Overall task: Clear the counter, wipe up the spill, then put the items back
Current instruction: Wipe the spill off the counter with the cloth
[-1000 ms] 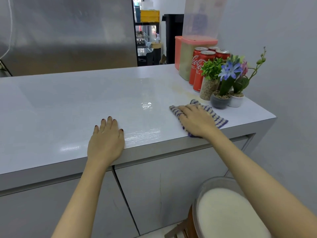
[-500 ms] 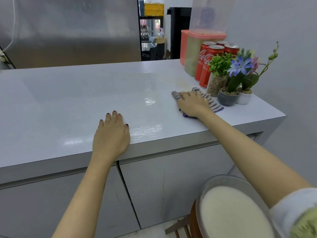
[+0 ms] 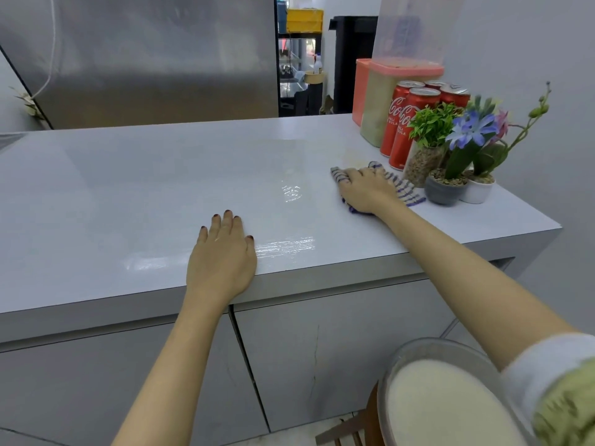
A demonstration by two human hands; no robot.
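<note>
Striped blue-and-white cloth (image 3: 402, 188) lies flat on the grey surface (image 3: 128, 194), directly under the right grip (image 3: 363, 191). The right grip presses down on the cloth with fingers extended and close together, not curled round the fabric. Cloth edges project past the fingertips and out on the far-right side of this grip.

Just left of the right grip, a glossy wet patch (image 3: 291, 191) shows on the surface. The left grip (image 3: 222, 255) rests palm down near the front edge of the surface, well apart from the right grip. Its fingers are straight and slightly spread, and it holds nothing. A second wet streak (image 3: 286, 246) lies just beside its thumb.

Beyond and right of the right grip stands a cluster of items:
- red cans (image 3: 415, 123);
- a pink-lidded container (image 3: 380, 101) behind the cans;
- a glass jar plant (image 3: 423, 165), nearest the cloth;
- a grey pot (image 3: 444, 191) and a white pot (image 3: 478, 191), touching each other.

Below the right forearm, lower than the surface, sits a round bowl (image 3: 428, 343) of white material.
</note>
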